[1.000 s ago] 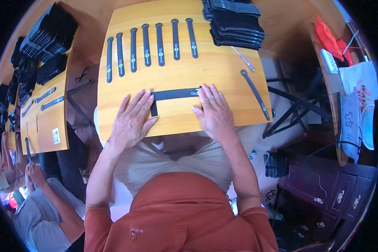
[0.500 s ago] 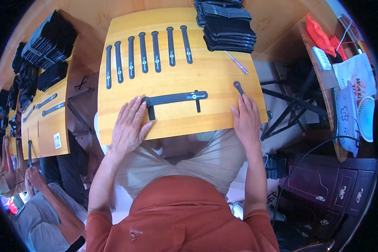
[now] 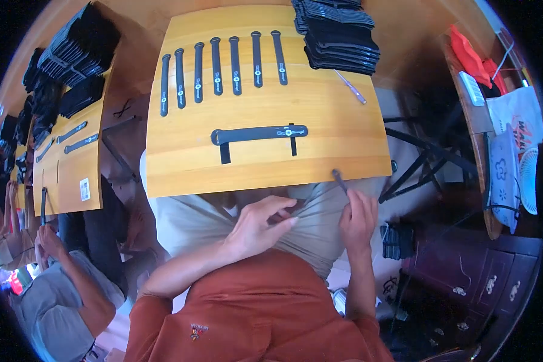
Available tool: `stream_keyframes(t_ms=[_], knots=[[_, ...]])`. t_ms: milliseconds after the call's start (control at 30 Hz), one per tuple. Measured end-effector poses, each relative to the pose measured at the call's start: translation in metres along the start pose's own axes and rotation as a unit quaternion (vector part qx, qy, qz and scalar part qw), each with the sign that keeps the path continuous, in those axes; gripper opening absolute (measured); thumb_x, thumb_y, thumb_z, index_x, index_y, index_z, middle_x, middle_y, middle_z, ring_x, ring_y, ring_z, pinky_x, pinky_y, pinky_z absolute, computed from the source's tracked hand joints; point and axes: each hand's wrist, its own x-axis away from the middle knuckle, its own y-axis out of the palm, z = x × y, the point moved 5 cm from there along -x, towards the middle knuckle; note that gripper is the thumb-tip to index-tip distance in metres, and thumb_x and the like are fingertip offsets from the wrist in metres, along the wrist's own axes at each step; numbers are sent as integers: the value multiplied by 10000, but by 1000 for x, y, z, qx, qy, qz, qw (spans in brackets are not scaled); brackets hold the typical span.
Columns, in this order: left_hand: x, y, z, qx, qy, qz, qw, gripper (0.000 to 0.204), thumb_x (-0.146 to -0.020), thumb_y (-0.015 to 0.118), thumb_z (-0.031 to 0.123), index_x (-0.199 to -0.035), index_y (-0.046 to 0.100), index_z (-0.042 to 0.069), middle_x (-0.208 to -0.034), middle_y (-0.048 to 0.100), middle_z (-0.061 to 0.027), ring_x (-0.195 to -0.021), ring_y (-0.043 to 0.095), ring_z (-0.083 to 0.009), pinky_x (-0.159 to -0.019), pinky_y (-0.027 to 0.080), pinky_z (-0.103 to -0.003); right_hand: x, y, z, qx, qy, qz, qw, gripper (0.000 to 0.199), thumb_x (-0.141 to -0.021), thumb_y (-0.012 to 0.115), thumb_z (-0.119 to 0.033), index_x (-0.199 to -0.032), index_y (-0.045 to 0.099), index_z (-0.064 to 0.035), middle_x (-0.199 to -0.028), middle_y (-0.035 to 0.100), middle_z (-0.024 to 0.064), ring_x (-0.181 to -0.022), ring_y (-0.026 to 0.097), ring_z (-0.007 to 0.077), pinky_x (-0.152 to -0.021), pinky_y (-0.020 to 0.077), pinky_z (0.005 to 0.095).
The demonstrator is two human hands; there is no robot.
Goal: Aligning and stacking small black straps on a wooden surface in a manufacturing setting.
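Observation:
In my right hand [image 3: 359, 220] a dark strap [image 3: 339, 178] is pinched, its looped end poking out over the table's near edge. My left hand [image 3: 261, 228] hovers above my lap, left of the right hand, thumb and fingers apart with nothing between them. On the wooden table [image 3: 253, 166] lies a flat black strap [image 3: 256, 134] with pale print, stretched sideways across two short black strips [image 3: 225, 153]. Farther back, several similar straps [image 3: 236, 66] lie side by side in a row, loops pointing away from me.
Stacked black folded goods [image 3: 341, 45] occupy the far right corner, near a thin screwdriver-like tool [image 3: 351, 89]. At the left, another person in grey [image 3: 63, 301] works at a second table [image 3: 72, 175]. A side table on the right carries a pale fan [image 3: 528, 181].
My left hand has left the flat strap and moved right, over my lap. The right hand has drawn its strap nearer to me, off the tabletop.

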Motion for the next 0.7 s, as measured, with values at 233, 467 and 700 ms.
stream_keyframes(t_ms=[233, 467, 700], knots=[[-4, 17, -29, 287, -161, -114, 937, 492, -1006, 701, 245, -1402, 555, -8, -1205, 663, -107, -902, 651, -116, -793, 570, -272, -4, -9, -87, -207, -91, 20, 974, 256, -787, 716, 37, -1034, 744, -24, -1046, 690, 177, -791, 716, 278, -646, 586, 360], [8, -3, -8, 229, -144, -168, 948, 299, -1004, 696, 157, -1268, 666, 20, -1066, 715, -35, -927, 650, -103, -855, 543, -279, -27, -16, -89, -348, -82, -25, 934, 303, -769, 713, 63, -1054, 730, -40, -959, 705, 146, -714, 703, 268, -588, 556, 336], [13, -47, 7, 69, -82, -81, 991, 234, -992, 698, 123, -1208, 689, 35, -982, 716, -63, -873, 631, -109, -753, 513, -285, -51, -4, -82, -433, -63, -204, 876, 284, -868, 741, -30, -1150, 721, -42, -949, 685, 127, -756, 694, 275, -642, 562, 360]])
